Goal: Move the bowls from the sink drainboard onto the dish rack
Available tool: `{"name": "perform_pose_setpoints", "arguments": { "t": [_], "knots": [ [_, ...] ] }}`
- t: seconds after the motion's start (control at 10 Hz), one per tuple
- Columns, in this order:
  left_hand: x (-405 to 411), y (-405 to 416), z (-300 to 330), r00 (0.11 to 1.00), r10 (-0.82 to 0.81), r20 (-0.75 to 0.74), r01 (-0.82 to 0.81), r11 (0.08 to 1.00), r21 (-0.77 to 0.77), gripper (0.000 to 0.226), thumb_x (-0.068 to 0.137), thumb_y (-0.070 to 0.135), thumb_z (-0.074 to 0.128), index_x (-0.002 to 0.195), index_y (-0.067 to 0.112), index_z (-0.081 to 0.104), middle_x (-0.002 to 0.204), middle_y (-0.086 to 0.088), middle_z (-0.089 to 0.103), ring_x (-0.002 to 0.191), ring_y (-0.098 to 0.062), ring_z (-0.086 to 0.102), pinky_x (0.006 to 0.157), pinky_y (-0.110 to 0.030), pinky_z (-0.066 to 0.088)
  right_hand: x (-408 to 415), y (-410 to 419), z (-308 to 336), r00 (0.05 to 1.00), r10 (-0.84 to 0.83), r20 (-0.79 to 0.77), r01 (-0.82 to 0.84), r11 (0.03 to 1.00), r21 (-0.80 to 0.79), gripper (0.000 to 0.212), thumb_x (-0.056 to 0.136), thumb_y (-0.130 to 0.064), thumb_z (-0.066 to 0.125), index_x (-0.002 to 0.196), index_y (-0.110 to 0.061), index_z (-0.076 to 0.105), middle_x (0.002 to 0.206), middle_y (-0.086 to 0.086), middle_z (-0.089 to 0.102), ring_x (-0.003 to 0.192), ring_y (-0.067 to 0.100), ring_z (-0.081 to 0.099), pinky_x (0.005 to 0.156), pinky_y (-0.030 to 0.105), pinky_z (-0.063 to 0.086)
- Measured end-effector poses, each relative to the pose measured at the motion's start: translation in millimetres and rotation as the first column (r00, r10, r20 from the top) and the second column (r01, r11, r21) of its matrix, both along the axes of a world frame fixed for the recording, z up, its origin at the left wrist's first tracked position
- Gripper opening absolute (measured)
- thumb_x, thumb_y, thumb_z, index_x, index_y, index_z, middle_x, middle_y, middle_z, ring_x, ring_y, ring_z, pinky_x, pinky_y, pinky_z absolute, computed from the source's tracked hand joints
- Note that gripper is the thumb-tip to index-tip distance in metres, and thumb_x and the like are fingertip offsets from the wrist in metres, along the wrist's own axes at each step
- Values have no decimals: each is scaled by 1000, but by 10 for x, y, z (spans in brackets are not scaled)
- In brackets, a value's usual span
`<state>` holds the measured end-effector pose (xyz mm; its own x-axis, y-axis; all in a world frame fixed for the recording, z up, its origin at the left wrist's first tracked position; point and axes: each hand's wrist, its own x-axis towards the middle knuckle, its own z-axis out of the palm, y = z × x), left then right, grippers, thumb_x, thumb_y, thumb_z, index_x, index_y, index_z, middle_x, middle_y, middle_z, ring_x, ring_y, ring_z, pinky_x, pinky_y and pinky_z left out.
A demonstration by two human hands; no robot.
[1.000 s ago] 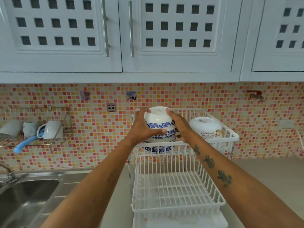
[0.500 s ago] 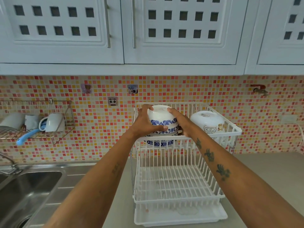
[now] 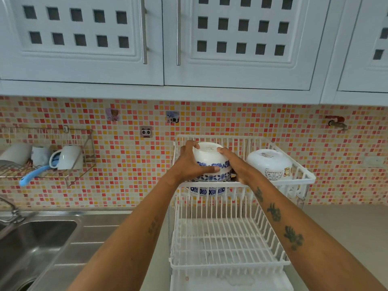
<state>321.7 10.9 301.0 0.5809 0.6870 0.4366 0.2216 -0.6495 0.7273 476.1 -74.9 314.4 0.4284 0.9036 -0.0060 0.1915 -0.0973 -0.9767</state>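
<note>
A stack of upside-down white bowls with blue flower bands [image 3: 210,158] sits in the left part of the upper tier of the white two-tier dish rack [image 3: 294,162]. My left hand [image 3: 189,162] grips the stack's left side and my right hand [image 3: 237,164] grips its right side. Another upturned white bowl with a cartoon print [image 3: 269,164] rests in the same tier to the right. The rack's lower tier [image 3: 226,242] holds nothing. The steel drainboard [image 3: 84,244] lies to the left of the rack with no bowls visible on it.
The steel sink basin [image 3: 31,244] with a tap [image 3: 10,211] is at the lower left. A wall-mounted wire shelf [image 3: 48,173] holds mugs and a blue-handled tool. White cabinets [image 3: 189,38] hang overhead. Beige counter [image 3: 346,227] extends to the right of the rack.
Both hands have lowered the blue-patterned bowl stack slightly into the upper tier; the view has tilted downward a little. The grip is unchanged.
</note>
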Motion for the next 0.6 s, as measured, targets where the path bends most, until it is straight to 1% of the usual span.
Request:
{"name": "perform_pose_setpoints", "arguments": {
  "t": [0.1, 0.2, 0.3, 0.4, 0.5, 0.6],
  "knots": [
    [15, -2, 1, 1000, 18, 1, -18, 1000, 12, 94, 66, 45, 86, 137, 23, 28, 137, -7, 35, 117, -25, 49, 93, -32, 52, 4, 50, -45, 997, -63, 35, 61, 996, 58, 53, 90, -52, 47, 133, -20, 44, 124, 5, 61, 98, 19, 63, 68, 30, 51],
    [-19, -55, 32, 999, 46, -25, -44, 997, 64, 105, 64, 53, 84, 144, 23, 23, 143, -6, 34, 128, -26, 43, 107, -42, 43, -47, 27, -70, 968, -186, 168, 157, 973, 171, 65, 90, -54, 47, 144, -19, 33, 145, 1, 42, 122, 22, 51, 94, 39, 48],
    [-119, -117, 53, 998, 51, -36, -46, 991, 127, 103, 67, 58, 79, 145, 20, 23, 145, -6, 33, 132, -27, 40, 108, -43, 41, -176, -81, -79, 857, -317, 405, 213, 936, 282, 58, 94, -51, 43, 141, -16, 38, 146, 5, 40, 129, 25, 45, 104, 38, 40],
    [-348, -197, 83, 992, 48, -115, -35, 993, 114, 97, 78, 56, 70, 150, 16, 19, 153, -10, 28, 139, -30, 34, 113, -45, 36, -294, -193, -96, 672, -294, 679, 180, 955, 235, 58, 95, -49, 39, 143, -19, 31, 151, 5, 28, 134, 27, 39, 107, 44, 38],
    [-688, -178, 62, 982, 45, -181, -31, 996, 80, 89, 88, 56, 58, 153, 12, 15, 160, -11, 19, 146, -33, 25, 117, -47, 29, -438, -304, -143, 622, -261, 738, 199, 965, 173, 64, 94, -55, 34, 149, -24, 21, 160, 0, 12, 140, 26, 34, 111, 49, 35],
    [-1086, -201, 56, 966, 72, -248, -48, 993, 104, 73, 98, 46, 47, 154, 10, 17, 160, -11, 21, 147, -32, 25, 117, -48, 28, -585, -413, -174, 577, -249, 778, 224, 964, 142, 67, 94, -55, 34, 150, -22, 18, 161, 2, 7, 143, 27, 31, 113, 48, 31]
  ]
}}
